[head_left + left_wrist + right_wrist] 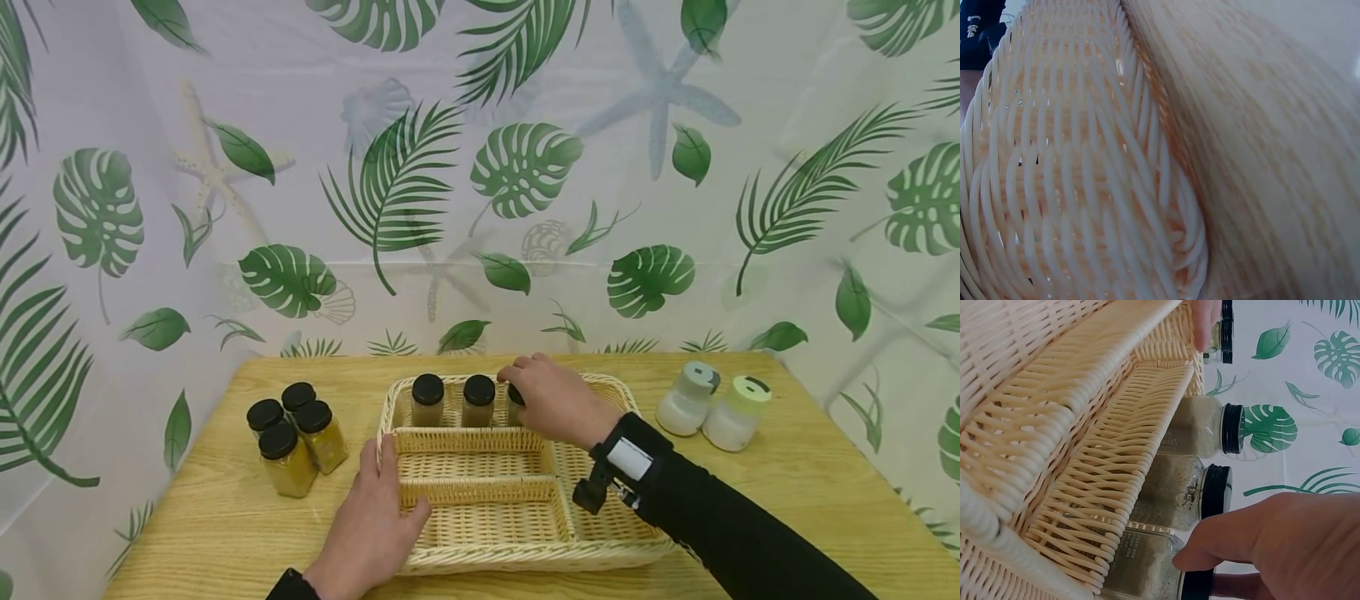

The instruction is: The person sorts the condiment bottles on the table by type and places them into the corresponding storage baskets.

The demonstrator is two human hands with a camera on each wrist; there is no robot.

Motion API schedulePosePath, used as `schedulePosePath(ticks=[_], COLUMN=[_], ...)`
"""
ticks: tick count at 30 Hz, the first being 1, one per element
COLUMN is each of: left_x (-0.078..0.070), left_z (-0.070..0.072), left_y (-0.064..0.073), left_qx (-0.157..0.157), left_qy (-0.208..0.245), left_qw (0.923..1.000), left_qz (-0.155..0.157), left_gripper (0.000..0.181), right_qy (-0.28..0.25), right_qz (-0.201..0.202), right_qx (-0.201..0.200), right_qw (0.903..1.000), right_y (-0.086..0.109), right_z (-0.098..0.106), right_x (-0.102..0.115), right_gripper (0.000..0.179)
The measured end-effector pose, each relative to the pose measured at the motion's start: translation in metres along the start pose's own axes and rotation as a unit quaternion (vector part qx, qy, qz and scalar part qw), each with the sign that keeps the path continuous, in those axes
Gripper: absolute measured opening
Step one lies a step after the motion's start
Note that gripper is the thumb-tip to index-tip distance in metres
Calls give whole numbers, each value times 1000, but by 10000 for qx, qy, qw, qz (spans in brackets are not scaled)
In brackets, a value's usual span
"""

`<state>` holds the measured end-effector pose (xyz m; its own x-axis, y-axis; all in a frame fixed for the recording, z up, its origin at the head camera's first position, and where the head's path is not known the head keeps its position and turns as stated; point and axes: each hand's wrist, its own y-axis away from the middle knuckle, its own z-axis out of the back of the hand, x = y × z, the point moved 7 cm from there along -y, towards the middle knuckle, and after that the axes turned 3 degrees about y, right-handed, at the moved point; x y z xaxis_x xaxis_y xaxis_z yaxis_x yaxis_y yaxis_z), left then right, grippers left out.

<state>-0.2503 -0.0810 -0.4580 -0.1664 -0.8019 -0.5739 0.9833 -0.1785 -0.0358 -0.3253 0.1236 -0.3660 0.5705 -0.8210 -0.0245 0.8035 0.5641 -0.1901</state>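
Note:
A pale wicker basket with several compartments lies on the wooden table. Three black-lidded spice jars stand in a row in its back compartment: a left jar, a middle jar and a right jar. My right hand grips the right jar by its lid; the right wrist view shows thumb and fingers about the black lid. My left hand holds the basket's left rim, thumb over the inside. In the left wrist view the woven basket wall fills the left half.
Several black-lidded jars of yellow powder stand left of the basket. At the right are two shakers of white grains, one with a grey cap and one with a yellowish cap. A leaf-print cloth hangs behind the table.

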Motion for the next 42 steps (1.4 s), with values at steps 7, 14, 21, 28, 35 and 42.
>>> schedulePosePath(ticks=[7,14,21,28,35,42], left_x=[0,-1,-1,1,0,-1], left_z=[-3,-4,-4,-1,-1,-1], left_y=[-1,-1,-1,0,0,0], left_qx=[53,55,107,96,79,77], left_qy=[37,12,25,-2,42,3], left_qw=[10000,10000,9999,9999,9999,9999], left_qz=[48,40,121,141,108,97], left_gripper=[94,94,94,94,94,94], right_qy=[-151,-120,-198,-336,-22,-1], right_qz=[-264,-463,-744,-1095,-1404,-1688], right_qx=[92,163,66,130,161,236], right_qw=[9995,9987,9970,9933,9900,9854], right_y=[8,25,42,61,84,104], right_z=[6,16,27,36,46,52], right_x=[-5,-15,-37,-65,-89,-113], right_gripper=[46,68,67,57,52,52])
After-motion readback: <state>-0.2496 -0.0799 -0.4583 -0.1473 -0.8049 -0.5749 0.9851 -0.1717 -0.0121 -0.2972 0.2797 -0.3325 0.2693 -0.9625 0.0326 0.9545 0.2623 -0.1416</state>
